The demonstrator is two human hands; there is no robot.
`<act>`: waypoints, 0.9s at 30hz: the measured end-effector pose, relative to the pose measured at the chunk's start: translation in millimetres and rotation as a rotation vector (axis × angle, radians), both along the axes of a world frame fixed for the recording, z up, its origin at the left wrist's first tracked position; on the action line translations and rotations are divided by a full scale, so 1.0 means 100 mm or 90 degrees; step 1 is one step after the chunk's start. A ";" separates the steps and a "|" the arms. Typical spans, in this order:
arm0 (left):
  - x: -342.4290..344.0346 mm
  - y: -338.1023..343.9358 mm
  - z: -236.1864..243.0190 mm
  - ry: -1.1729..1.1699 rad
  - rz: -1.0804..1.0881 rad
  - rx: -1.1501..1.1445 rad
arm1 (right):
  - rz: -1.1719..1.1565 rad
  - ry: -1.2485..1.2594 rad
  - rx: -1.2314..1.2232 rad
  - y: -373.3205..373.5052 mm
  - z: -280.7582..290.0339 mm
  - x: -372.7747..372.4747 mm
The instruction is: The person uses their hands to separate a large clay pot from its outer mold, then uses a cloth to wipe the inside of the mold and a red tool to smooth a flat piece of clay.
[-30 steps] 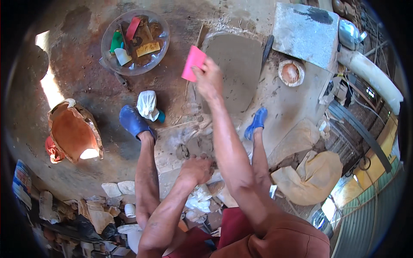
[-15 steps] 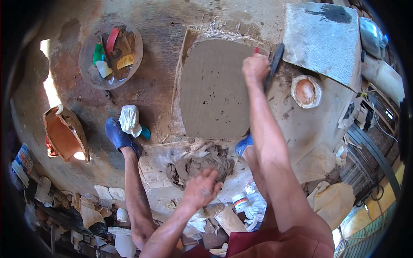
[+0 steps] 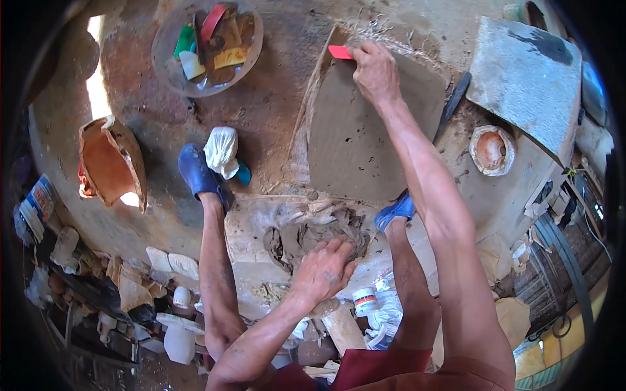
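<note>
Since the earlier frame, the right hand [image 3: 375,72] has been carried leftward along the far edge of the clay slab [image 3: 365,130], away from the dark tool [image 3: 454,104] lying at the slab's right edge, and the red scraper [image 3: 340,52] is now seen sticking out to its left. At the lower centre of the frame, the left hand [image 3: 324,270] is laid flat, fingers spread and holding nothing, on a rough lump of wet clay [image 3: 306,234] piled on a pale board [image 3: 251,228]. Blue shoes [image 3: 199,173] are seen on either side of that board. Just beyond, in the upper centre, the slab is spread on the ground as a broad, flat, grey-brown sheet, smooth over most of its face, with a ragged, raised rim along its left and top sides. At its top left corner the thin red card is pinched between the closed fingers of the right hand and pressed to the clay. Farther off, a clear bowl [image 3: 251,52] of coloured tools is seen at upper left.
</note>
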State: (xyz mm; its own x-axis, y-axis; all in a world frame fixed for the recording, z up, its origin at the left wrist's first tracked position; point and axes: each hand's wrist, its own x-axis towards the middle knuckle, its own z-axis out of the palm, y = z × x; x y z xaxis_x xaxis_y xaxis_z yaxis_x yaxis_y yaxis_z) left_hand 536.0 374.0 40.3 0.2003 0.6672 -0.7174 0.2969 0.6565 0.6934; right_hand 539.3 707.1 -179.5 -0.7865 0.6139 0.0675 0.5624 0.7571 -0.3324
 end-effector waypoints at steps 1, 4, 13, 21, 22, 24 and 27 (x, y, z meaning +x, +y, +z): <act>0.02 -0.07 0.02 0.002 0.010 -0.001 | 0.003 -0.011 -0.015 -0.23 -0.01 0.03; 0.01 -0.10 0.07 -0.028 0.005 -0.037 | 0.019 -0.057 -0.035 -1.00 0.07 0.23; -0.12 -0.29 -0.01 -0.047 -0.230 -0.065 | 0.091 -0.119 -0.257 -2.98 0.68 1.36; 0.05 -0.26 -0.04 -0.060 -0.139 -0.016 | -0.040 -0.004 0.043 0.07 0.21 0.53; 0.08 -0.25 -0.02 -0.077 -0.141 -0.029 | -0.017 -0.009 0.025 0.23 0.12 0.52; 0.09 -0.29 0.00 -0.086 -0.145 -0.054 | -0.028 -0.022 -0.001 0.01 0.07 0.53; 0.18 -0.37 0.02 -0.070 -0.124 -0.026 | -0.012 -0.013 -0.045 -0.65 0.12 0.76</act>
